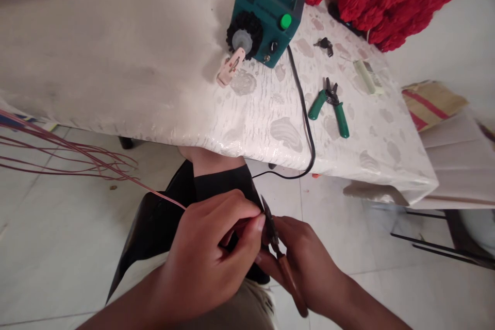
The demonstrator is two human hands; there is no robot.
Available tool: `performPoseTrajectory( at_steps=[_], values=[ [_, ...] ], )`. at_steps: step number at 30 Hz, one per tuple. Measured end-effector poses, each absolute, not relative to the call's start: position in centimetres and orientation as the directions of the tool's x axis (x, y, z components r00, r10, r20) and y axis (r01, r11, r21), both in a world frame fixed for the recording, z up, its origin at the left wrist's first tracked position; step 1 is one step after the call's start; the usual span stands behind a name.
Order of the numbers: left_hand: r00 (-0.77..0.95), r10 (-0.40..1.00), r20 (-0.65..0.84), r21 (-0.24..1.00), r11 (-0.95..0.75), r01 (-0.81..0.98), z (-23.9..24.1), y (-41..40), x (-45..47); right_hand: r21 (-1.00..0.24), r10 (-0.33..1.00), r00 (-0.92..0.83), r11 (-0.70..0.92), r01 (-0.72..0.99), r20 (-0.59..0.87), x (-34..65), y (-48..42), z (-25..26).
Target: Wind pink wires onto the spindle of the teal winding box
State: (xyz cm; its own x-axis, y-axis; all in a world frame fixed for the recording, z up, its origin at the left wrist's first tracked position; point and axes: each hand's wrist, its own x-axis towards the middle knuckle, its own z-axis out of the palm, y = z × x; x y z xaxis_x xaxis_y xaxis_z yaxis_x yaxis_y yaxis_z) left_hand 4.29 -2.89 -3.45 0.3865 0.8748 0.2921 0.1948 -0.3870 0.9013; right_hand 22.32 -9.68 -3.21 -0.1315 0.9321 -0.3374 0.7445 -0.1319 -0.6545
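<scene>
My left hand [216,242] is closed in a pinch, thumb against index finger, over my lap. Thin pinkish-red wire [158,194] enters it from the left, and its tip by the fingertips is too small to make out. Close beside those fingertips, my right hand [309,252] is closed on pliers [274,234] with dark, pointed jaws and orange-brown handles. The jaws point up and away from me, next to the left thumb. My right fingers are partly hidden behind the tool and the left hand.
A green machine [266,15] with a black knob and pink clip stands on the covered table [154,108]. Green-handled wire strippers [330,100], a small black part [325,45] and a pale device [367,77] lie right. Its black cable [303,98] hangs over the edge. Red fabric roses [402,0] stand behind.
</scene>
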Motion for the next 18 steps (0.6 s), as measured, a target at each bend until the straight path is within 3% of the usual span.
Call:
performPoseTrajectory(
  at_steps=[18],
  values=[
    [0.420,0.856,0.303,0.907,-0.394,0.149,-2.89,-2.64,5.00,-0.650,0.949,-0.117,-0.108,0.752,-0.294,23.16,-9.80,-2.97]
  ],
)
